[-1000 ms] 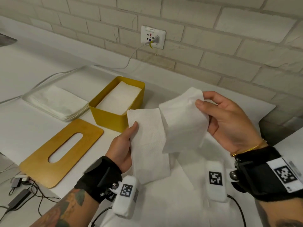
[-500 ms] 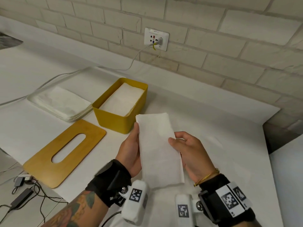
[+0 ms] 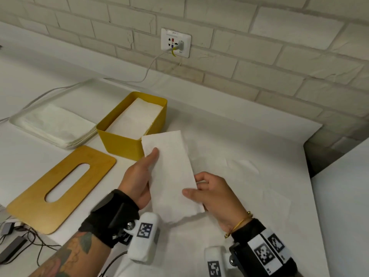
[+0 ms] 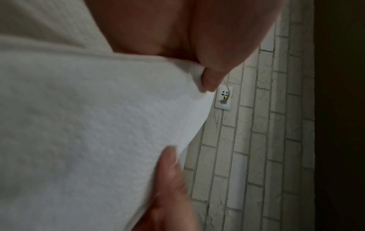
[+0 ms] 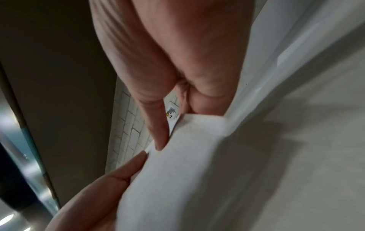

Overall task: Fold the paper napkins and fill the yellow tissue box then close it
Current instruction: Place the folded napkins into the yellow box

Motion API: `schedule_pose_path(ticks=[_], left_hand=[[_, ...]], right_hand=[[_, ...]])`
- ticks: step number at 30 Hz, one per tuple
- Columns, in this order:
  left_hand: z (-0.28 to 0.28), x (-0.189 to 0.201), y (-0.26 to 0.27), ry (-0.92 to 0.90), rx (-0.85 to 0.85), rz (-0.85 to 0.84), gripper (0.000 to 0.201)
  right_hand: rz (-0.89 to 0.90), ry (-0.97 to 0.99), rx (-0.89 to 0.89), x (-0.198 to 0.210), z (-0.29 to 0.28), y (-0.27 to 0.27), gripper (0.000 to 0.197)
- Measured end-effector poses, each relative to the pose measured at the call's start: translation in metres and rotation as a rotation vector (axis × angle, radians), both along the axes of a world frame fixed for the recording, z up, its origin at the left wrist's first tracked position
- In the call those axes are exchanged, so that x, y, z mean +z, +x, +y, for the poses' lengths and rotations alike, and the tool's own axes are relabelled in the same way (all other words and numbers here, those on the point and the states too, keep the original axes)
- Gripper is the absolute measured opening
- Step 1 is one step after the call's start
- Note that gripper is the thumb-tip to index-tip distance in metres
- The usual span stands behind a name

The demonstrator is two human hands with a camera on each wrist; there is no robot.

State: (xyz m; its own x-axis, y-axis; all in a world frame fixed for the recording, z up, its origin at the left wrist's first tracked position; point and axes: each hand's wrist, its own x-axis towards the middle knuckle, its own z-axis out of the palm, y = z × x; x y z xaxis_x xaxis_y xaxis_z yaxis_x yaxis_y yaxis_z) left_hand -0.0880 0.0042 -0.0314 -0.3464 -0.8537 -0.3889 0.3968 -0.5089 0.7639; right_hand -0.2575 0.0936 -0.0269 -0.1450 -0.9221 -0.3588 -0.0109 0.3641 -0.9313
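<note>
Pinching folded napkin (image 3: pixel 171 172): left hand (image 3: pixel 137 180) and right hand (image 3: pixel 215 196) grip; only head view shows yellow box (image 3: pixel 127 142).

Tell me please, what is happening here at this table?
A person is filling a yellow tissue box with paper napkins. Both hands, the left hand and the right hand, hold one folded napkin above the white table, just beside the box. The box is open and already holds folded napkins. Its wooden lid lies flat on the table, and a stack of unfolded napkins waits to the left.
</note>
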Motion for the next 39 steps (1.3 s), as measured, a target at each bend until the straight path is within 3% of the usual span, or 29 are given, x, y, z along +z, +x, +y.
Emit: schedule_pose_path(ticks=[3,5,10,13,18,21,24,27,33,39], left_hand=[[-0.005,0.001,0.012,-0.017,0.039,-0.012,0.039],[-0.005,0.000,0.020,-0.024,0.065,-0.015,0.036],[0.000,-0.005,0.033,-0.023,0.073,-0.037,0.034],[0.004,-0.005,0.038,-0.030,0.072,-0.051,0.029],[0.007,-0.006,0.044,-0.032,0.066,-0.063,0.032],[0.008,-0.006,0.047,-0.036,0.063,-0.060,0.033],[0.010,-0.006,0.045,-0.040,0.068,-0.065,0.034],[0.011,-0.007,0.042,-0.040,0.071,-0.074,0.035],[0.013,-0.003,0.037,-0.052,0.048,-0.094,0.035],[0.009,0.006,0.036,-0.074,0.064,-0.092,0.026]], right_hand=[[-0.036,0.099,0.120,0.004,0.019,-0.008,0.022],[0.043,0.130,0.152,0.013,0.025,-0.021,0.021],[0.309,0.033,-0.094,0.037,0.014,-0.074,0.013],[0.516,0.045,-0.110,0.039,0.008,-0.091,0.010],[0.848,0.182,0.297,0.038,0.021,-0.074,0.023],[0.980,0.202,0.549,0.035,0.041,-0.062,0.045],[1.134,0.170,0.635,0.027,0.051,-0.055,0.057],[1.179,0.093,0.609,0.019,0.051,-0.052,0.050],[1.171,-0.083,0.484,0.015,0.055,-0.057,0.013],[1.179,-0.517,0.184,0.039,0.051,-0.073,0.022]])
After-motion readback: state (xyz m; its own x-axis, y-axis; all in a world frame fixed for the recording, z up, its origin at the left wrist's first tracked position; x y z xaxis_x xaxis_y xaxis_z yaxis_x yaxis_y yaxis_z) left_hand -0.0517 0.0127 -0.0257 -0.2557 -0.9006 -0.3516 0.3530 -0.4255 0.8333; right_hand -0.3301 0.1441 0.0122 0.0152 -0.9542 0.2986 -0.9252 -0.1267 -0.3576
